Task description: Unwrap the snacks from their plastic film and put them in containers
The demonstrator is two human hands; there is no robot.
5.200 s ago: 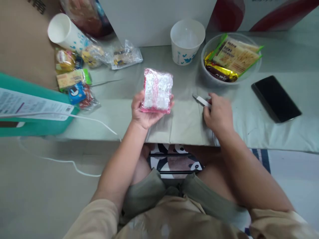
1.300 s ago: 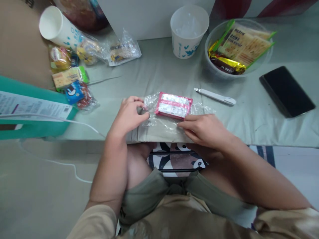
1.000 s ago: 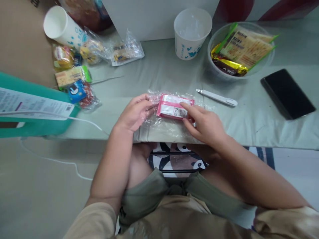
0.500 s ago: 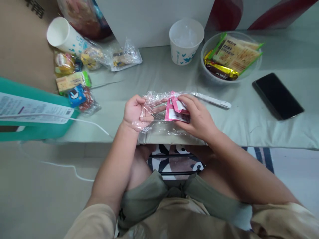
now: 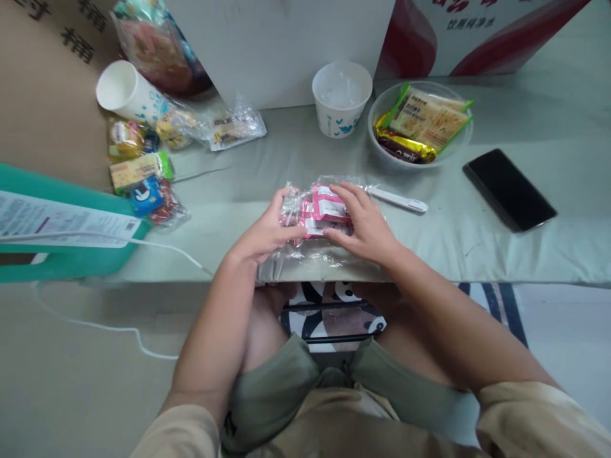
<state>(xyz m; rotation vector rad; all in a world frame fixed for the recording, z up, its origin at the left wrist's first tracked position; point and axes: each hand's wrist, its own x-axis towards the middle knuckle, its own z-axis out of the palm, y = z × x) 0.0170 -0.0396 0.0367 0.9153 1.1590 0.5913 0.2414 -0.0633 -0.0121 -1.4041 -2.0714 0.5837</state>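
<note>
Packets (image 5: 330, 209): pink and white, at least two, one overlapping another. At or just above the table (image 5: 482, 261), near the middle of its front edge; contact cannot be told.

Film (image 5: 324, 256): clear, crumpled; left, front and rear of the packets. Whether it encloses them: unclear.

Right hand (image 5: 368, 228): closed over the packets' right end, fingers at the rear side, thumb at the front.

Left hand (image 5: 261, 235): curved about the left end, thumb alongside the lower packet, fingers at the film; firmness of hold not discernible. Hands apart, packets between.

Knife (image 5: 401, 200): white, just behind the right hand, narrow end towards the film; bare blade or not, undetermined.

Risks (judged): loose packets could slide apart if the right hand's hold slackens; slick film could catch on the fingers and drag one towards the front edge; a rearward sweep could brush the knife.

Orientation: long axis of the packets roughly left to right, about parallel to the front edge; printed faces up, right ends partly covered by the hand.
</note>
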